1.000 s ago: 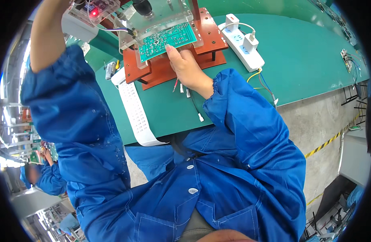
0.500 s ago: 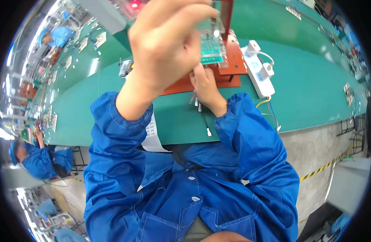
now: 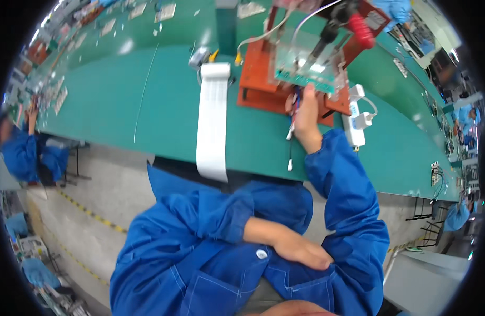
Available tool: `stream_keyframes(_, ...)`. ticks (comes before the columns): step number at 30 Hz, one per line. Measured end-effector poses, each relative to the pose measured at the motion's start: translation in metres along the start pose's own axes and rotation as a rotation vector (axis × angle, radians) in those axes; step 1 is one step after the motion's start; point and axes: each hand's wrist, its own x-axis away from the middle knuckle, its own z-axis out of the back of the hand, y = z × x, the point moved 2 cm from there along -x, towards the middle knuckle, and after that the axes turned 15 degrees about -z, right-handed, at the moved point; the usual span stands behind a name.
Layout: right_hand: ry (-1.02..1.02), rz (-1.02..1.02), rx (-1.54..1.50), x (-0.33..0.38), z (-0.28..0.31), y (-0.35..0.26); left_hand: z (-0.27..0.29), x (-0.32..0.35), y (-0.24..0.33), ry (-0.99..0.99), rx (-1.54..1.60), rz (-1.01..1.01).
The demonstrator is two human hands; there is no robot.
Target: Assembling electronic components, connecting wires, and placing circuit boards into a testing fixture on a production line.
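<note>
A red-brown test fixture stands on the green bench, with a green circuit board held in its clear frame. My right hand is at the fixture's front edge, thumb up against the board's near edge. Its fingers are closed around a bundle of thin wires, and one lead with a white connector hangs down toward the bench edge. Low in front of my jacket is my left hand, its fingers stretched out together and pointing right, with nothing seen in it. The fixture's upper part, with a red-tipped clamp handle, is blurred.
A white paper label roll trails over the bench edge, left of the fixture. Right of it lies a white power strip with plugs. A grey post rises behind. Other people in blue sit along the benches.
My left hand has dropped from the clamp area above the board to in front of my jacket. My right hand stays at the fixture's front. The view has shifted, showing the whole label strip.
</note>
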Motion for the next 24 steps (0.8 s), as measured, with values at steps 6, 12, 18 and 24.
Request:
stream_keyframes(6, -0.100, -0.037, 0.057, -0.003, 0.025, -0.012, 0.006, 0.045, 0.027, 0.115, -0.123, -0.040)
stream_keyframes(12, 0.018, 0.092, 0.398, 0.074, 0.023, -0.048, -0.025, 0.149, 0.116, 0.826, -1.702, -0.019)
stream_keyframes(18, 0.272, 0.651, 0.989, 0.159, -0.043, -0.018, -0.017, 0.218, 0.132, 1.527, -1.495, 0.361)
stream_keyframes(24, -0.297, 0.449, 0.782, 0.119, -0.110, 0.013, -0.002, 0.210, 0.130, 1.669, -0.838, 0.265)
